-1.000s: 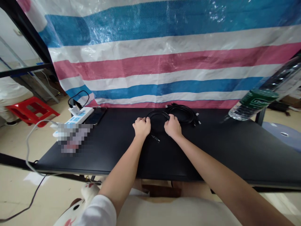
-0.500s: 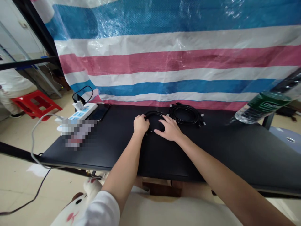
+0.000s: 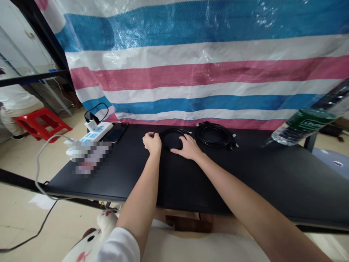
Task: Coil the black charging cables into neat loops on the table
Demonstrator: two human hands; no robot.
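My left hand (image 3: pixel 152 142) is closed on the cable coil (image 3: pixel 173 130), right hand (image 3: pixel 188 147) flat open on it; better to press the loops evenly

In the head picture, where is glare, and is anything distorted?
Head view: glare on the glossy striped tarp, top right; the clear green-labelled plastic bottle looks stretched at the right edge; a pixelated patch masks part of the black table.

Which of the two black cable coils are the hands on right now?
The left coil, nearer the power strip: the left hand closes on its left edge, the right hand lies flat on its right edge. The right coil lies untouched.
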